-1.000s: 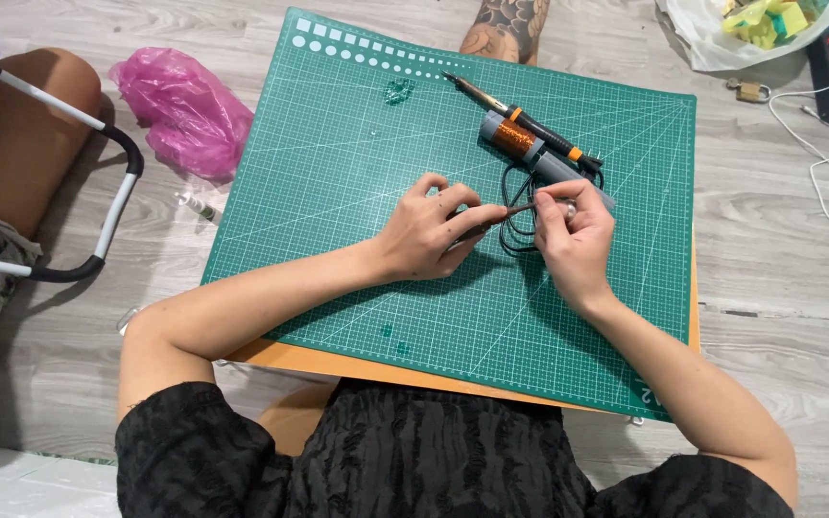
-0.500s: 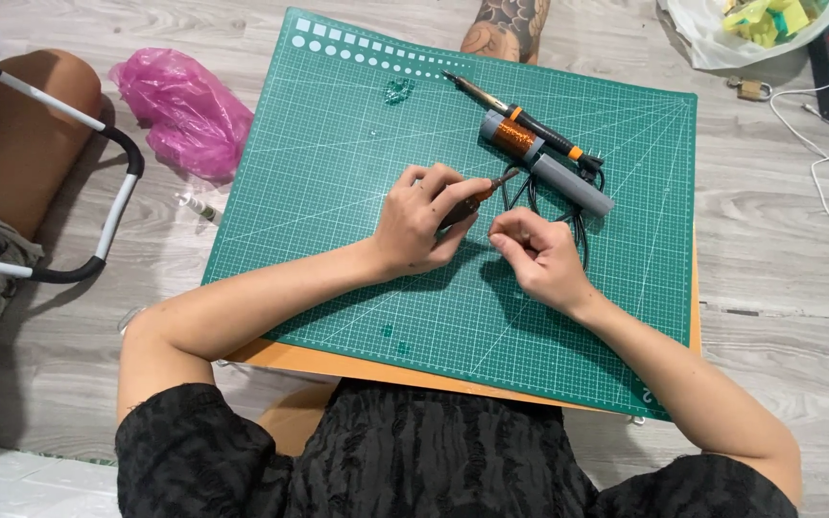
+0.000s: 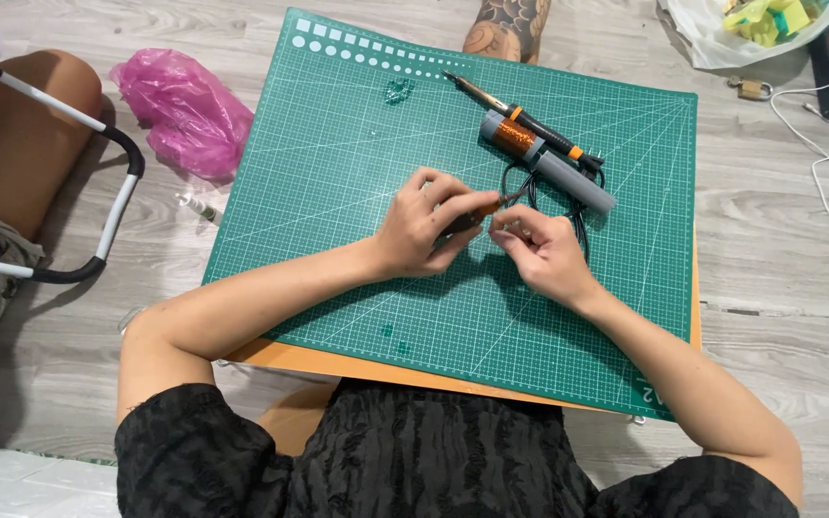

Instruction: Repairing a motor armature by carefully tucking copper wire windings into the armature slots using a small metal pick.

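Your left hand (image 3: 424,225) fingers pinch a small dark tool (image 3: 477,213), its long axis pointing right at your right hand (image 3: 539,251), whose fingers close on a thin black wire (image 3: 515,182) over the green cutting mat (image 3: 357,192); grey tube (image 3: 549,163) just beyond.

Matt green cutting mat (image 3: 357,240), glossy pink plastic bag (image 3: 184,110), wood-grain floor (image 3: 779,240)

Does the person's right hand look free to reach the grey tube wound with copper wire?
Probably yes: the right hand lies just below the grey tube wound with copper wire, nothing between but loose black cord; its fingers pinch something small.
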